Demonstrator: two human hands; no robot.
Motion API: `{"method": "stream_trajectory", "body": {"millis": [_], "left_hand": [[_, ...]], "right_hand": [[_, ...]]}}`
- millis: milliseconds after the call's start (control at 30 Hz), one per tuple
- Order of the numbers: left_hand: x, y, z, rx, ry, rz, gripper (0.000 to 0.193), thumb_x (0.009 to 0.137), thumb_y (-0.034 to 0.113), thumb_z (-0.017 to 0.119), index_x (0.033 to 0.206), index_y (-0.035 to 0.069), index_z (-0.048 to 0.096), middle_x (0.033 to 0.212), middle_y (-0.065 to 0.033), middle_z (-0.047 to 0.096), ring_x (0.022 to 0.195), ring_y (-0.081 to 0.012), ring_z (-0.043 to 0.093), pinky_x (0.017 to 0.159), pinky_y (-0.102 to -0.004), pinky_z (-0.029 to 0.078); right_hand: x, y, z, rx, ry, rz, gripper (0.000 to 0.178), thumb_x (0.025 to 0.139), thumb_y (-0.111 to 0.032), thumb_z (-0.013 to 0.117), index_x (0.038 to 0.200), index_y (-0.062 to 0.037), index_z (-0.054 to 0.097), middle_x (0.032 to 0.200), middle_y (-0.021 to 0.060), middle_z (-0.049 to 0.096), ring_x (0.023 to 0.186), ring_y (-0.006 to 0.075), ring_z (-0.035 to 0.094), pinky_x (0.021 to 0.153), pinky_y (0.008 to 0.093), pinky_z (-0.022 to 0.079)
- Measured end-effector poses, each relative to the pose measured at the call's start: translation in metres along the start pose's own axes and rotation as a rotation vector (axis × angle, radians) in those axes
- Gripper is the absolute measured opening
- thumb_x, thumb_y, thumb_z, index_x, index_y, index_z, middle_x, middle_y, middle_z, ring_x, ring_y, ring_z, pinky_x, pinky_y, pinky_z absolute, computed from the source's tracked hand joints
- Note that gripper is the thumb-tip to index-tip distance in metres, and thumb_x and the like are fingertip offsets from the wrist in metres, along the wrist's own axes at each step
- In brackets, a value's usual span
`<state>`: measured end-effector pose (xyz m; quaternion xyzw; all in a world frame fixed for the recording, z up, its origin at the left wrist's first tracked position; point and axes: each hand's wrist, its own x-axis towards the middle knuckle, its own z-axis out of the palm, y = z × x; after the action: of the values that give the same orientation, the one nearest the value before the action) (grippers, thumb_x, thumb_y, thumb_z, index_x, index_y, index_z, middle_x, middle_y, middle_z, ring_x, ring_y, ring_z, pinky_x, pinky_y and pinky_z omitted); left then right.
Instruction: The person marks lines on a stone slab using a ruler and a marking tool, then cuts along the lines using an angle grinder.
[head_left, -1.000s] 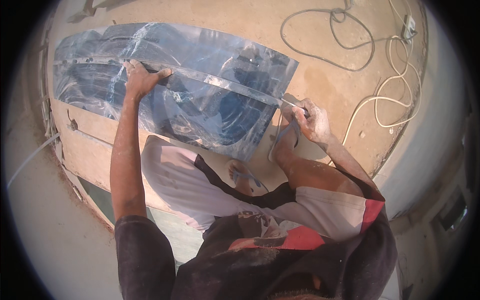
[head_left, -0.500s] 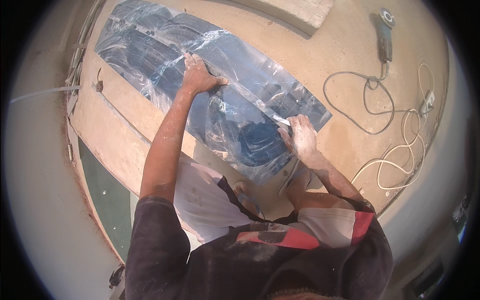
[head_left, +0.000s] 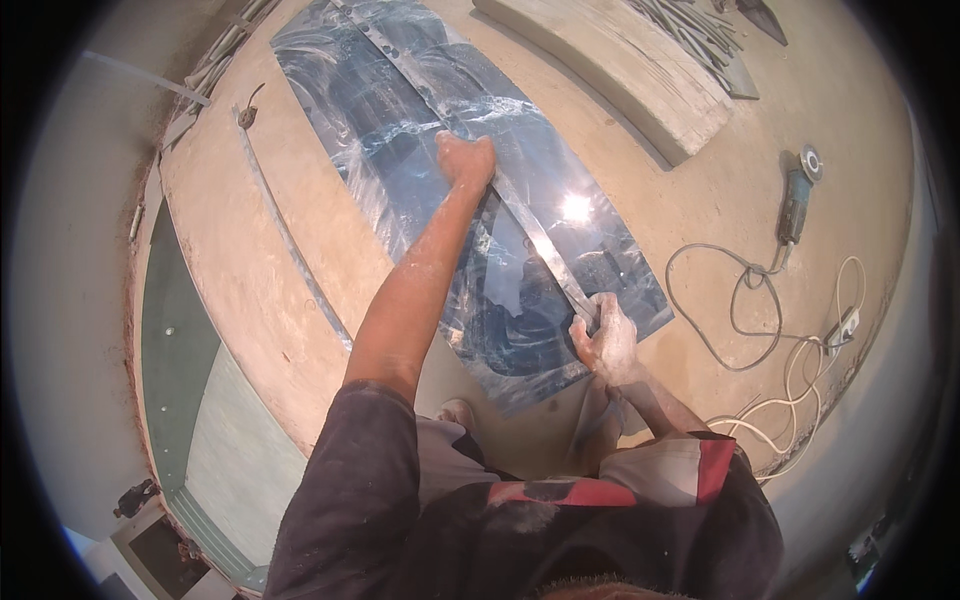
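Note:
A glossy dark blue tile with pale veins and dusty smears lies on the floor in front of me. Lengthwise over it runs a long flat metal straightedge. Around the middle of this bar my left hand is closed, its fingertips partly hidden. My right hand, coated in pale dust, grips the bar's near end between thumb and fingers, close to the tile's near right edge. Whether the bar lies flat on the tile or is slightly raised, I cannot tell.
An angle grinder lies at the right, its grey cord looping on the floor. Near it are a white socket block and a coiled pale cable. A thick slab sits beyond the tile; a thin strip lies left.
My left hand has gone from spread fingers on the bar to a closed grip. The right hand still holds the near end. The whole view has shifted, showing more floor beyond.

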<state>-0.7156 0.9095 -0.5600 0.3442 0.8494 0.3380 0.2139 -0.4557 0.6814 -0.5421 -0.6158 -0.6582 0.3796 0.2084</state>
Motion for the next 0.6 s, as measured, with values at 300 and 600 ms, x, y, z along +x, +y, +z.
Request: {"method": "stream_trajectory", "body": {"millis": [300, 600], "left_hand": [[0.019, -0.041, -0.098, 0.068, 0.304, 0.326, 0.059, 0.077, 0.018, 0.072, 0.121, -0.014, 0.05, 0.114, -0.037, 0.063, 0.11, -0.0489, 0.064, 0.098, -0.0492, 0.049], [0.036, -0.121, -0.217, 0.061, 0.317, 0.372, 0.042, 0.078, 0.016, 0.069, 0.109, -0.009, 0.057, 0.092, -0.0303, 0.07, 0.091, -0.048, 0.069, 0.085, -0.0517, 0.054]], "right_hand": [[-0.036, -0.047, 0.045, 0.16, -0.1, -0.285, 0.027, 0.096, -0.019, 0.067, 0.114, -0.0029, 0.055, 0.09, 0.0183, 0.066, 0.078, 0.0398, 0.067, 0.071, 0.0468, 0.054], [-0.059, -0.051, 0.047, 0.082, -0.419, -0.307, 0.026, 0.102, -0.024, 0.057, 0.119, -0.0043, 0.054, 0.093, 0.0209, 0.067, 0.084, 0.0418, 0.068, 0.075, 0.0495, 0.053]]}}
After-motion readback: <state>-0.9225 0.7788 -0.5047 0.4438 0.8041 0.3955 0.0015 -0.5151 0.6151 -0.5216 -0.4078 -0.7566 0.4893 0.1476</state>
